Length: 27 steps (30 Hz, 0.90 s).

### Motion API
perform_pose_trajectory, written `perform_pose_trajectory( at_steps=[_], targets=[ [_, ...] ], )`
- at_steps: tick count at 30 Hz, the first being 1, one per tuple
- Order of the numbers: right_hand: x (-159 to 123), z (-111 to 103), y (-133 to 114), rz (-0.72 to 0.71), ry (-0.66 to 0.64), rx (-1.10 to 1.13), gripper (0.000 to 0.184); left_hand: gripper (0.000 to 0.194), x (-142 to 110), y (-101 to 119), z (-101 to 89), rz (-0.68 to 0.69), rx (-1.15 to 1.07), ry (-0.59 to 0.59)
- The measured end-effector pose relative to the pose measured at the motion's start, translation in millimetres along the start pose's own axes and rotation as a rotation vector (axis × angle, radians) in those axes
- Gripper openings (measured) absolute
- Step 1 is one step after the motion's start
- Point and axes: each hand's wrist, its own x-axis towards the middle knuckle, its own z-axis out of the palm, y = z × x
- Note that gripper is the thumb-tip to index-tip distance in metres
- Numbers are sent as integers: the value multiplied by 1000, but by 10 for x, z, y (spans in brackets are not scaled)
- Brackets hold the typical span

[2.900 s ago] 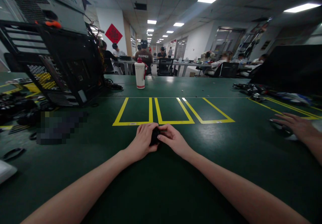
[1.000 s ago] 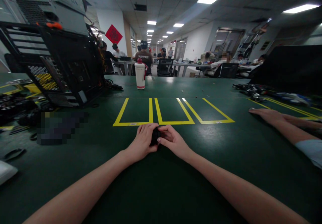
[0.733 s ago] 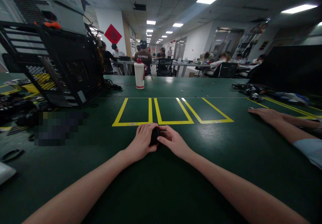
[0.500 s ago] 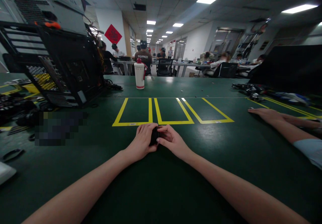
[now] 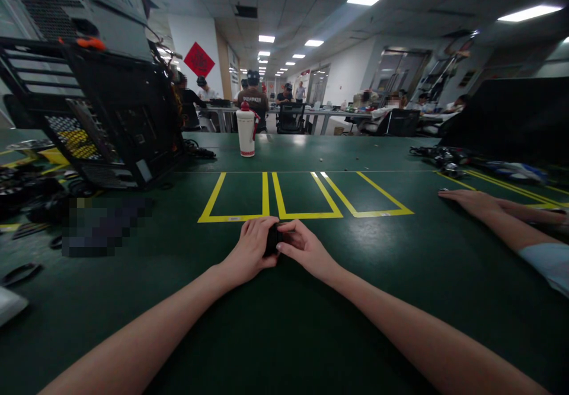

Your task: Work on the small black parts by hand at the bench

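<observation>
Between my two hands is a small black object [image 5: 272, 241], mostly covered by fingers, so its kind cannot be made out. My left hand [image 5: 252, 244] is wrapped round its left side, thumb toward me. From the right, the thumb and fingers of my right hand [image 5: 306, 250] pinch its edge. Both hands are low over the green table [image 5: 284, 324], just in front of the yellow tape outlines [image 5: 311, 215].
A white bottle with a red lid [image 5: 246, 131] stands beyond the outlines. At left is a black computer case [image 5: 128, 122] with cables near it. At right, another person's hand [image 5: 473, 202] lies on the table near a dark cluster of parts [image 5: 444, 161].
</observation>
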Motion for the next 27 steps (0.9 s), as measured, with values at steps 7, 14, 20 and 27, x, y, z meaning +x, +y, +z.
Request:
perform_pose_trajectory(
  at_steps=[7, 14, 20, 27],
  targets=[
    [6, -22, -27, 38, -17, -40, 34, 58, -3, 74, -105, 2, -6, -61],
    [-9, 5, -31, -8, -9, -24, 24, 60, -3, 18, -22, 4, 6, -12],
    [20, -23, 19, 18, 1, -79, 34, 61, -1, -1, -10, 6, 15, -20],
    [2, -2, 14, -35, -11, -13, 25, 63, -4, -31, 29, 19, 8, 4]
  ],
)
